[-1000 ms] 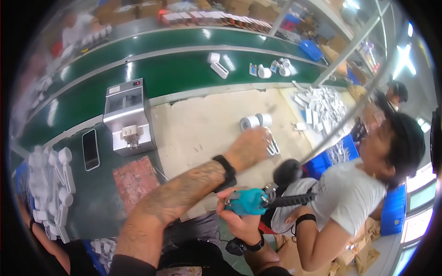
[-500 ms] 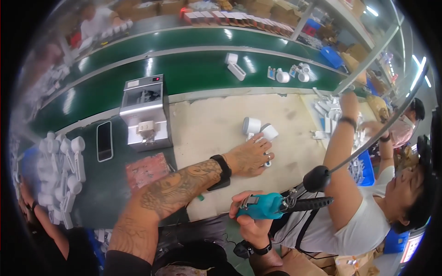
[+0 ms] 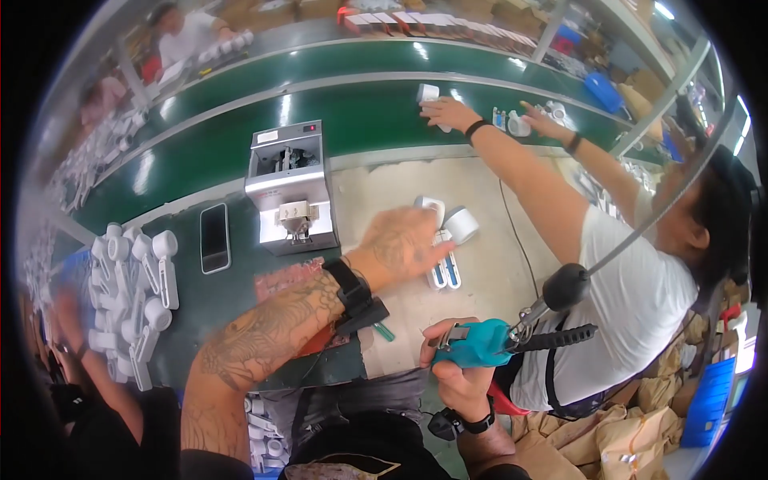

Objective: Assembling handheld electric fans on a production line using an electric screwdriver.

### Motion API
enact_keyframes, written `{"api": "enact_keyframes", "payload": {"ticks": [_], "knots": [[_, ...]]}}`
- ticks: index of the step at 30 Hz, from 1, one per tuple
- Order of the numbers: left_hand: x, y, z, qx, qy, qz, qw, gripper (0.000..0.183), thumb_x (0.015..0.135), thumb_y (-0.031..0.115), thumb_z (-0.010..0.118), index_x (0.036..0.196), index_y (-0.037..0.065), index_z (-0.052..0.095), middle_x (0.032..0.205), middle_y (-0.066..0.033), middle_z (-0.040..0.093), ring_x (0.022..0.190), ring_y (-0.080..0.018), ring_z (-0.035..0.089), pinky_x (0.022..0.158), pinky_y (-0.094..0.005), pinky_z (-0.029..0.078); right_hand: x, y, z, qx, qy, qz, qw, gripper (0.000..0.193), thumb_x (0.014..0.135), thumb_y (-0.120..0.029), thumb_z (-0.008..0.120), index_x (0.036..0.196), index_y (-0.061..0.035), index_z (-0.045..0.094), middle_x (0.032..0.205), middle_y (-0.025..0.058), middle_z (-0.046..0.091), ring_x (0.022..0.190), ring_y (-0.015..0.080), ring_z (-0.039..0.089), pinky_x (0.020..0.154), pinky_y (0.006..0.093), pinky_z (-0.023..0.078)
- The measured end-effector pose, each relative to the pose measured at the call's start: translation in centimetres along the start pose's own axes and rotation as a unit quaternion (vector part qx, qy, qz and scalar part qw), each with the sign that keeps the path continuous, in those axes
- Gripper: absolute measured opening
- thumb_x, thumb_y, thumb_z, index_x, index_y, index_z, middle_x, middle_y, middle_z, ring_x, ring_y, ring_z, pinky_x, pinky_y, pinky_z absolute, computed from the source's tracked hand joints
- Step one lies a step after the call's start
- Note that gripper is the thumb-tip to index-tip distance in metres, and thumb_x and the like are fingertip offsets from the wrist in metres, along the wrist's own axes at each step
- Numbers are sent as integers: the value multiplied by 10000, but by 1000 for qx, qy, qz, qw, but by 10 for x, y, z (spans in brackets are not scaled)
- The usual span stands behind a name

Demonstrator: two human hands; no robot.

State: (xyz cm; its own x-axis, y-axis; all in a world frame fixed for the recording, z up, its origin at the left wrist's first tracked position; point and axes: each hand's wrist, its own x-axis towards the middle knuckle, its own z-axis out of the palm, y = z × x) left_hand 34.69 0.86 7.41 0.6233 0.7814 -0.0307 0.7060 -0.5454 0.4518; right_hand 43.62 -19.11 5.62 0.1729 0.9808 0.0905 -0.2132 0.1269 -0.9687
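My right hand (image 3: 460,376) is wrapped round a teal electric screwdriver (image 3: 480,342), which hangs from a cable at its right end. My left hand (image 3: 404,244) is blurred over the beige mat, its thumb apart from its fingers and nothing visible between them. Close beside that hand lie two white handheld devices (image 3: 461,226) with round heads; their handles with blue strips point toward me. The left hand partly covers one head. Further left stands a silver screw feeder (image 3: 280,192) with small dark parts in its top tray.
A phone (image 3: 214,238) and a heap of white devices (image 3: 132,296) are on the left. On my right, a co-worker's arms (image 3: 512,164) stretch across to the green conveyor (image 3: 360,120). A red pad (image 3: 284,276) lies under my left forearm.
My left hand has drawn back leftward from the two devices, uncovering their handles. The co-worker's arms have swung from the pile on the right to the conveyor. My right hand keeps its grip.
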Motion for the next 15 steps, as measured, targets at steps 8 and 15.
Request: {"api": "enact_keyframes", "payload": {"ticks": [8, 15], "knots": [[5, -38, 46, -82, 71, -47, 993, 515, 866, 533, 647, 925, 24, 701, 884, -206, 697, 860, -411, 666, 787, -468, 532, 4, -3, 12, -34, 1, -14, 999, 756, 793, -570, 797, 1117, 70, 558, 794, 99, 613, 661, 178, 598, 588, 290, 463], [-10, -44, 39, -145, 127, -53, 980, 469, 833, 464, 657, 911, 5, 708, 896, -232, 698, 886, -423, 664, 827, -474, 522, 7, 0, 10, -55, 34, -35, 997, 738, 786, -570, 801, 1081, 73, 590, 811, 85, 603, 677, 181, 599, 605, 292, 455]]}}
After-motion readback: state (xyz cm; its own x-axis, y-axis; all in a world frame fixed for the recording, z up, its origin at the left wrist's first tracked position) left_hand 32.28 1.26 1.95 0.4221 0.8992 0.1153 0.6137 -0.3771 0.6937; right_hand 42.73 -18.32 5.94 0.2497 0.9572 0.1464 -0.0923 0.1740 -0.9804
